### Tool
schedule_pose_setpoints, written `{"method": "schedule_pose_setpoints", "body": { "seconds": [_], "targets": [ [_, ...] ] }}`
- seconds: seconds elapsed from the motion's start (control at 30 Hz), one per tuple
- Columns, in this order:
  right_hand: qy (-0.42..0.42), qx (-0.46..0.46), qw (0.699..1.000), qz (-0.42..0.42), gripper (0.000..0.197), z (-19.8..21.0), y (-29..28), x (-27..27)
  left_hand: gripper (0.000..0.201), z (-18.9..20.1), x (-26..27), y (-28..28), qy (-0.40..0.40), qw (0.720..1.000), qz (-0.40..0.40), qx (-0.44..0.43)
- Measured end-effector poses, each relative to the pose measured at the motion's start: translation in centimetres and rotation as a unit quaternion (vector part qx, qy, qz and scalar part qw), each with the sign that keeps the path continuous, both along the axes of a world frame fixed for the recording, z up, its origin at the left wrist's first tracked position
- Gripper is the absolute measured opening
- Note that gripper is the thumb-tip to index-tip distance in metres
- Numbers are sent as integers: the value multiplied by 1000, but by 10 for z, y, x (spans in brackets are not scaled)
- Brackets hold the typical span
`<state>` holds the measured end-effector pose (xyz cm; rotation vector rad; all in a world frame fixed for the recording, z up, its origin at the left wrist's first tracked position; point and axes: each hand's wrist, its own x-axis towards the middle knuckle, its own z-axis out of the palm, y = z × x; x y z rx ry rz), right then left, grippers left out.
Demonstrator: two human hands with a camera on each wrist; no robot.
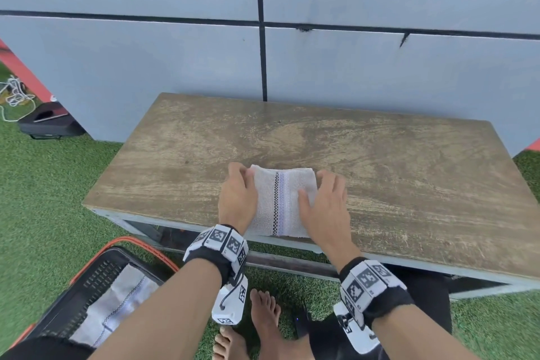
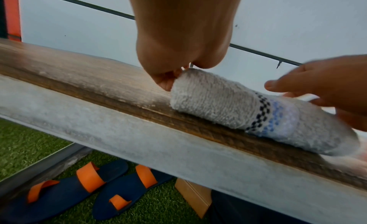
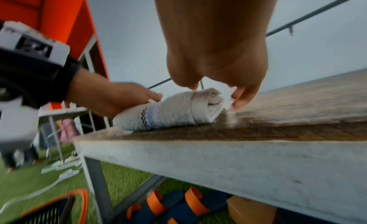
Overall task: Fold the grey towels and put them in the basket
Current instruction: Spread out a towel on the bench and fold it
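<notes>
A folded grey towel (image 1: 280, 199) with a checked black and blue stripe lies on the wooden table (image 1: 394, 172) near its front edge. My left hand (image 1: 238, 184) curls its fingers round the towel's left edge (image 2: 228, 105). My right hand (image 1: 324, 196) holds the right side, thumb lying on top and fingers bent down past the open folded end (image 3: 208, 105). The black basket with an orange rim (image 1: 146, 245) stands on the grass at the lower left, and another folded grey towel (image 1: 117, 307) lies inside it.
A grey panel wall (image 1: 175, 61) stands right behind the table. Under the table lie blue sandals with orange straps (image 2: 99, 188) and a cardboard box (image 2: 194, 196). My bare feet (image 1: 263, 316) are on the green turf. A black case (image 1: 46, 123) sits at the far left.
</notes>
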<state>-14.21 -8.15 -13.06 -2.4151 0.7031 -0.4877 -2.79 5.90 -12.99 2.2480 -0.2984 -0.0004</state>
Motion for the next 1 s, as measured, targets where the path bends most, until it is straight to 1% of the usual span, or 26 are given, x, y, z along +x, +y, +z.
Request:
{"method": "schedule_pose_setpoints", "body": {
  "seconds": [0.03, 0.07, 0.1, 0.13, 0.17, 0.2, 0.23, 0.3, 0.37, 0.47, 0.53, 0.6, 0.7, 0.77, 0.87, 0.93, 1.0],
  "targets": [
    [-15, -74, 997, 32, 39, -2, 2, -2, 14, -1, -3, 1, -53, 999, -8, 6],
    [-11, -118, 990, 77, 41, -4, 2, -2, 10, -2, -7, 1, -113, 993, -26, 27],
    [12, -137, 982, 128, 44, -6, 2, -2, 11, -4, -10, 2, -160, 984, -58, 58],
    [48, -143, 973, 174, 47, -8, 2, -1, 16, -6, -14, 2, -188, 972, -102, 94],
    [94, -135, 965, 203, 52, -12, 1, 1, 24, -9, -18, 2, -188, 961, -156, 131],
    [138, -121, 960, 212, 55, -15, 1, 2, 33, -12, -21, 2, -166, 949, -205, 172],
    [175, -109, 956, 211, 56, -17, 0, 4, 42, -15, -23, 2, -137, 939, -236, 208],
    [207, -115, 949, 205, 57, -14, -3, 10, 52, -17, -20, 3, -99, 928, -247, 260],
    [203, -155, 945, 203, 57, -3, -6, 17, 53, -14, -17, 2, -100, 924, -231, 288],
    [208, -202, 937, 196, 55, 8, -12, 26, 50, -5, -14, 2, -92, 931, -177, 305],
    [224, -185, 936, 197, 56, 9, -14, 29, 46, -2, -13, 7, -105, 937, -141, 303],
    [222, -177, 938, 197, 55, 7, -12, 27, 41, -2, -12, 16, -111, 944, -116, 288],
    [225, -188, 942, 164, 56, 9, -2, 23, 42, -5, -9, 36, -90, 957, -52, 272],
    [239, -160, 948, 135, 61, 11, 7, 22, 48, -7, -11, 50, -70, 964, 8, 256],
    [248, -71, 961, 101, 62, 11, 17, 26, 58, -11, -19, 67, -23, 970, 94, 221],
    [229, -54, 968, 89, 58, 11, 25, 29, 58, -13, -28, 77, 14, 970, 118, 212],
    [209, -56, 972, 88, 52, 9, 33, 33, 63, -13, -34, 83, 53, 969, 111, 217]
  ]
}}
